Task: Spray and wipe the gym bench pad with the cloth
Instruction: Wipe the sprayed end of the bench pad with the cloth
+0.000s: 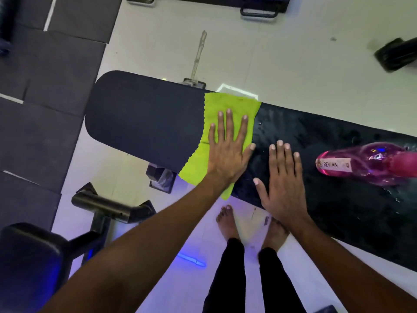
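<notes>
Head view, looking down. The gym bench pad (144, 123) runs from centre left to the lower right edge of the frame. Its left part is matte and dry-looking; the part right of centre is glossy, with droplets visible.

The green cloth (228, 105) lies spread flat on the pad at frame centre, on the line between the dry and wet zones; its near corner hangs over the pad's near edge.

The left hand (228, 152) is flat, palm down, fingers spread wide, pressed on the cloth's right half. It grips nothing; the cloth lies beneath the palm and extends beyond the fingertips toward the top of the frame and to the left of the hand.

The right hand (282, 188) is also flat and wide open, palm down, directly on the wet pad just right of the cloth, apart from it, holding nothing.

A pink spray bottle (361, 163) lies on its side on the pad at the right edge of the frame, well right of the right hand, not touched.

Bare feet (228, 222) stand on the white floor (293, 53) below the pad's near edge.
</notes>
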The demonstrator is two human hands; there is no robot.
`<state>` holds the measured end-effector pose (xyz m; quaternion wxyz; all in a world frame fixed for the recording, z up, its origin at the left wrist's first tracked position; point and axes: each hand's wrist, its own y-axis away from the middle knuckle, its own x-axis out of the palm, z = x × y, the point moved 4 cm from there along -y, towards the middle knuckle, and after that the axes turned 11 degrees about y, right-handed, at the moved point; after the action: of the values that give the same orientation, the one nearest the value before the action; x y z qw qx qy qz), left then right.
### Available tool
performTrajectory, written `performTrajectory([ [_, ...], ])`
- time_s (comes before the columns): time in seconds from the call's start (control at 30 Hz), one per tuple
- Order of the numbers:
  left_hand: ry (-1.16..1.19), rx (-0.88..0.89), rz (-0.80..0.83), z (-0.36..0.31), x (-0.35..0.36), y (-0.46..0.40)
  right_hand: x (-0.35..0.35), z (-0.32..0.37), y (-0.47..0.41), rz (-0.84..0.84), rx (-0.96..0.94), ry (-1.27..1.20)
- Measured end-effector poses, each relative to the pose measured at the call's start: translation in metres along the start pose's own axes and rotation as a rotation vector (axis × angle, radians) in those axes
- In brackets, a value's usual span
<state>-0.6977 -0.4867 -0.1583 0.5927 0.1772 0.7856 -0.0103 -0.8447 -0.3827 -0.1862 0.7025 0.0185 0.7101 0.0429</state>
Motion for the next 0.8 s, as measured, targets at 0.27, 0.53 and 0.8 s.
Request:
performTrajectory([
  [0.27,0.031,0.092,-0.093,0.03,-0.012,-0.02,0.002,-0.005,0.011,-0.009,-0.01,-0.002],
  [0.53,-0.025,0.268,0.007,-0.032,0.008,-0.023,0.002,-0.012,0.029,0.002,0.01,-0.01],
  [0.8,0.054,-0.136,-0.134,-0.007,0.013,0.035,0.0,-0.025,0.048,0.022,0.02,-0.008],
])
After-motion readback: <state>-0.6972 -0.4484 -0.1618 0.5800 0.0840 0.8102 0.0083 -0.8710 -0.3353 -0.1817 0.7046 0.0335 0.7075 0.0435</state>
